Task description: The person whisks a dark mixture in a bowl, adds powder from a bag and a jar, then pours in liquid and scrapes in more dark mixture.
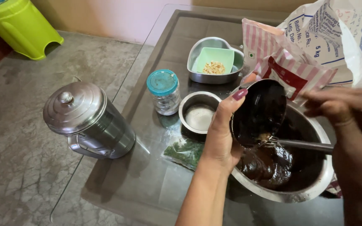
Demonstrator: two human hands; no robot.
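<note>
My left hand [221, 134] grips a small steel cup [259, 112], tipped on its side over a large steel mixing bowl [315, 193]. The cup's inside is coated with dark brown batter. My right hand [343, 108], blurred, holds a metal fork [302, 145] whose tines touch the cup's lower lip. Thick dark brown batter [269, 164] lies in the bowl below the cup.
On the glass table [147, 184] are a small steel bowl [198, 112], a teal-lidded glass jar [163, 92], a heart-shaped tin [196, 58] holding a green dish of chopped nuts, a bag of green herbs [185, 151], striped and white sacks [306, 46], and a lidded steel canister [89, 121]. A green stool [22, 26] stands on the floor.
</note>
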